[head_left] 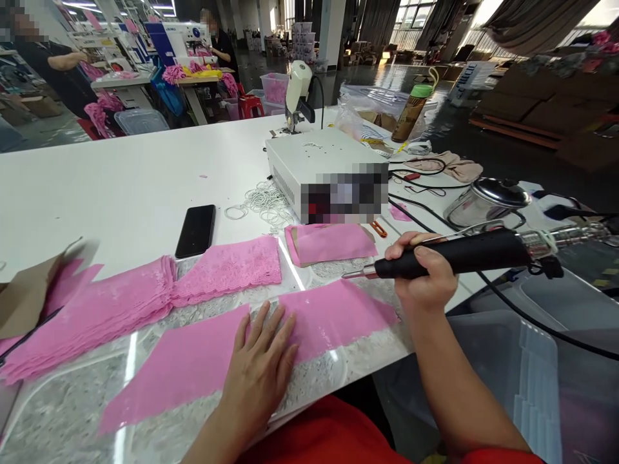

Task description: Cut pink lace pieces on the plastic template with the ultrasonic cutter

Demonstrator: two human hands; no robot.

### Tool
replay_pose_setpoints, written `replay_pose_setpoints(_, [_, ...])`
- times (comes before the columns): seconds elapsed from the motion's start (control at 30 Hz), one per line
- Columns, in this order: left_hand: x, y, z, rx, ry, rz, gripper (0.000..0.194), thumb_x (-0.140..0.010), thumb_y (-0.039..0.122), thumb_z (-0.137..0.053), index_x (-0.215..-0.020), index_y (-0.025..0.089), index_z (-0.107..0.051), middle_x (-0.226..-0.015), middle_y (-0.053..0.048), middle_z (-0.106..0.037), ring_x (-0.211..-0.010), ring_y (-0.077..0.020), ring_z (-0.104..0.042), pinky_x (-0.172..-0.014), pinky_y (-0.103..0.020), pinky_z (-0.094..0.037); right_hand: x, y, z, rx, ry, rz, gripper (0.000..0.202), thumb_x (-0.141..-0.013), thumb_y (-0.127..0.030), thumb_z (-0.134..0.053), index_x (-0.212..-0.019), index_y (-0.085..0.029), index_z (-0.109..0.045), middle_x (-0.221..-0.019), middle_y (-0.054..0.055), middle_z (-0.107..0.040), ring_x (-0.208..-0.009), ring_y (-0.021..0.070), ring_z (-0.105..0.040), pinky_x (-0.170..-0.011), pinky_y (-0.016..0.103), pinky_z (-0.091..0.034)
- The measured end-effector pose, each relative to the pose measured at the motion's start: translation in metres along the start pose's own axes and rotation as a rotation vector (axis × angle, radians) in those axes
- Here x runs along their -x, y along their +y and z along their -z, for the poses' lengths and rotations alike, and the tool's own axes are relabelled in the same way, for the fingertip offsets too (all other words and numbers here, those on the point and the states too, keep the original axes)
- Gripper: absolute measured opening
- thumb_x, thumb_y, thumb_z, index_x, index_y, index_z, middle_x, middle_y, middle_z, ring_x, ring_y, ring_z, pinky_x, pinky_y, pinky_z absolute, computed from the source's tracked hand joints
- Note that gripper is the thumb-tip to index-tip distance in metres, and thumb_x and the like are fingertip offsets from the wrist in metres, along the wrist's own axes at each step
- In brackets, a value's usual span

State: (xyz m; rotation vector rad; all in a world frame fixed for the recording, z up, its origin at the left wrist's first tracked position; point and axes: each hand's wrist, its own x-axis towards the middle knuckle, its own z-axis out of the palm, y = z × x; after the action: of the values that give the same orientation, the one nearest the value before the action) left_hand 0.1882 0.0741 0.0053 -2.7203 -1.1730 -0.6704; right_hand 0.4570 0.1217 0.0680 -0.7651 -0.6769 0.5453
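My left hand [265, 361] lies flat with its fingers spread, over the neighbouring ends of two pink fabric pieces. The left fabric piece [181, 367] and the right fabric piece [329, 316] rest on a clear-covered, stone-patterned mat [68, 403]; my hand hides whether they overlap. In my right hand [428, 270] is a black handheld welding gun [476, 251], gripped round its handle. Its thin metal tip points left, just above the top edge of the right piece; I cannot tell whether it touches. Behind lie a folded pink piece [333, 243] and stacked pink lace pieces [232, 267].
A grey-white control box [329, 151] stands mid-table, with white elastic loops [265, 203] and a black phone [196, 231] to its left. Black cables cross the right side near a lidded glass pot [488, 203]. Clear plastic bins [498, 361] sit below right. Two people work at sewing machines behind.
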Motion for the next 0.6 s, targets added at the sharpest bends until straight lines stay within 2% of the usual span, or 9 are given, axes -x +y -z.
replay_pose_setpoints(0.17, [0.000,0.000,0.001,0.005,0.026,-0.008,0.040,-0.096,0.019,-0.047,-0.135,0.016,-0.052,-0.139,-0.012,-0.055,-0.138,-0.0323,-0.039,-0.112,-0.053,-0.029,-0.003,-0.001,0.011,0.028,0.028,0.027,0.006,-0.060,-0.018,-0.055,-0.066,-0.018,-0.058,-0.066,-0.001,-0.058,-0.049,0.0116,-0.053,-0.050,0.028,-0.044])
replay_pose_setpoints(0.3, [-0.007,0.009,0.013,0.009,0.039,-0.067,0.037,-0.095,0.014,-0.046,-0.131,0.014,-0.054,-0.135,-0.011,-0.058,-0.137,-0.0310,-0.040,-0.112,-0.051,-0.030,-0.002,0.002,0.013,0.015,0.044,0.039,0.007,-0.061,-0.021,-0.056,-0.067,-0.018,-0.057,-0.069,0.000,-0.057,-0.051,0.0109,-0.054,-0.052,0.029,-0.045])
replay_pose_setpoints(0.43, [-0.032,0.027,0.020,0.015,0.010,-0.166,0.037,-0.094,0.007,-0.041,-0.128,0.013,-0.055,-0.130,-0.010,-0.062,-0.129,-0.0277,-0.050,-0.107,-0.047,-0.036,-0.001,0.002,0.015,0.005,0.059,0.030,0.008,-0.062,-0.022,-0.055,-0.069,-0.018,-0.056,-0.071,-0.001,-0.056,-0.051,0.0101,-0.054,-0.054,0.029,-0.045])
replay_pose_setpoints(0.53, [-0.060,0.040,0.009,0.030,-0.040,-0.224,0.033,-0.094,0.009,-0.039,-0.122,0.010,-0.057,-0.128,-0.014,-0.063,-0.121,-0.0277,-0.056,-0.093,-0.044,-0.045,0.001,0.000,0.016,0.003,0.073,0.032,0.009,-0.062,-0.021,-0.054,-0.069,-0.018,-0.057,-0.073,-0.001,-0.058,-0.051,0.0105,-0.054,-0.054,0.029,-0.045])
replay_pose_setpoints(0.6, [-0.076,0.046,-0.002,0.048,-0.081,-0.223,0.029,-0.095,0.012,-0.041,-0.118,0.010,-0.058,-0.128,-0.015,-0.063,-0.118,-0.0277,-0.057,-0.087,-0.042,-0.048,0.003,-0.001,0.018,-0.008,0.083,0.030,0.009,-0.062,-0.020,-0.054,-0.069,-0.018,-0.058,-0.073,-0.001,-0.058,-0.051,0.0105,-0.054,-0.054,0.029,-0.045])
